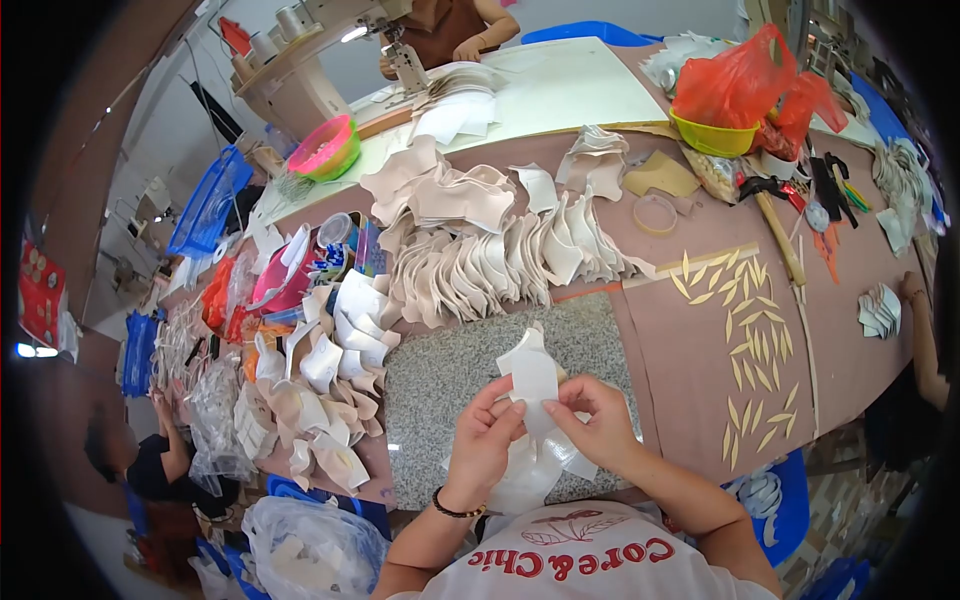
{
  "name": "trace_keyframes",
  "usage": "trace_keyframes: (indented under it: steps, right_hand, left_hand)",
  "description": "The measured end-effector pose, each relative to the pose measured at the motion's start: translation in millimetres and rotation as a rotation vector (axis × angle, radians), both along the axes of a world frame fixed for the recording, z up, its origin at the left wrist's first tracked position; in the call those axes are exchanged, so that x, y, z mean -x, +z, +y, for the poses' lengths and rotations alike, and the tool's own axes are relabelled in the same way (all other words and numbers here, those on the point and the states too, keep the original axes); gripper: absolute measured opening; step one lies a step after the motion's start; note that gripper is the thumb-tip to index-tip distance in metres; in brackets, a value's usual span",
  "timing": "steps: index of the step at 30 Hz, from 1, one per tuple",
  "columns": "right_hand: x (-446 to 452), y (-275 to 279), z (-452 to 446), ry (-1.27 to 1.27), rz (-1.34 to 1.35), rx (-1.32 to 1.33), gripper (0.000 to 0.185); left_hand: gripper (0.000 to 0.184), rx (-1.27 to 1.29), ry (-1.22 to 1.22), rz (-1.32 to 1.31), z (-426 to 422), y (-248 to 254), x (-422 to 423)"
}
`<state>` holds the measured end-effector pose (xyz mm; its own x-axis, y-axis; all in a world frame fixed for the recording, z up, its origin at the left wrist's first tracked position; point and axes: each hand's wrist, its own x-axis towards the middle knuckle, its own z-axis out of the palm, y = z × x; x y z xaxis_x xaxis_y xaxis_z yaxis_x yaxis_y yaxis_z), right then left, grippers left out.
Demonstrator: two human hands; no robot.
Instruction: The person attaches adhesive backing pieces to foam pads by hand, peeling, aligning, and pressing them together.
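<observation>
Left hand [485,440] and right hand [598,420], each grip narrow, are pinching a white piece [535,378] by the tabletop's [680,390] near edge, its lower end indistinct!

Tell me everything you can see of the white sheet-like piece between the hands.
The white, flat, sheet-like piece looks smooth, papery and roughly oblong; its material can't be told. It is held over the grey speckled stone slab, pinched near its left edge by the left hand and near its right edge by the right hand. Other pale pieces show close to it; its lower end is unclear.
</observation>
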<state>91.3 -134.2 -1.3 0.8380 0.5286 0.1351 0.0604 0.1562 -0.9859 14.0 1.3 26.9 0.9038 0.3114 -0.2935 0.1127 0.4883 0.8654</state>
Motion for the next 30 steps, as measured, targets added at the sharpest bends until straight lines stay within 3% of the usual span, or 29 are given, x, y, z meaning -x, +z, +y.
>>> trace_keyframes:
  steps: [6,11,13,15,18,20,21,22,23,24,26,30]
  right_hand:
    - [1,-7,1,-0.064,-0.115,0.092,0.016]
    - [0,-5,4,-0.083,0.037,0.121,0.019]
    - [0,-6,6,-0.077,0.039,0.110,0.020]
    - [1,-6,6,-0.074,0.041,0.099,0.020]
    - [-3,-2,0,0.018,0.047,0.323,0.025]
    - [-9,3,-1,-0.114,-0.238,0.401,0.033]
    - [-14,12,-1,-0.108,-0.247,0.400,0.033]
    - [-22,27,1,-0.157,-0.504,0.319,0.040]
    - [-29,39,1,-0.205,-0.757,0.231,0.048]
    - [-36,44,-1,-0.200,-0.762,0.231,0.048]
    - [-48,52,-10,0.217,-0.678,0.319,0.049]
    - [-49,80,-16,0.476,-0.552,0.574,0.032]
  left_hand:
    - [0.033,0.084,-0.016,-0.012,4,-2,-2]
    - [0.037,0.078,0.015,-0.027,-4,0,-3]
    - [0.044,-0.148,0.006,-0.136,-11,1,-4]
    - [0.046,-0.190,0.027,-0.140,-10,-3,-2]
    - [0.044,-0.276,0.081,-0.189,-9,-12,-4]
    - [0.041,-0.321,0.129,-0.239,-4,-16,-6]
    - [0.039,-0.501,0.049,-0.259,2,-17,-4]
    - [0.038,-0.681,-0.033,-0.275,8,-17,-2]
    - [0.038,-0.680,-0.026,-0.278,12,-12,-1]
    - [0.039,-0.731,-0.115,-0.280,17,-5,0]
    - [0.040,-0.779,-0.198,-0.283,26,0,5]
    - [0.056,-0.638,-0.443,-0.143,33,19,8]
